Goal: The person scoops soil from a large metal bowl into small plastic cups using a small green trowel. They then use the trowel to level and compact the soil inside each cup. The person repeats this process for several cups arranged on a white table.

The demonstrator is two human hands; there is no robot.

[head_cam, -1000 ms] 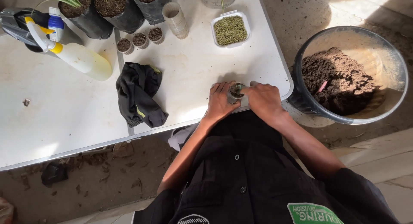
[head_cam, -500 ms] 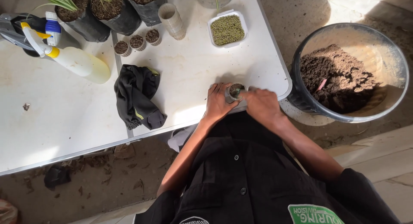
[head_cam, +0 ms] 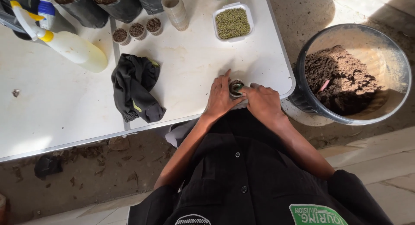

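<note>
A small round cup of dark soil stands near the front right corner of the white table. My left hand wraps the cup's left side, fingers pointing away from me. My right hand is against the cup's right side, its fingertips pressing on the soil, where a bit of green shows. Both forearms reach up from my black shirt.
A white tray of green seeds sits behind the cup. Three small soil-filled cups, a stack of empty cups, black plant bags, a spray bottle and a black cloth share the table. A bucket of soil stands on the right.
The view has shifted slightly. My hands stay on the small cup; the right fingertips have moved onto the soil surface.
</note>
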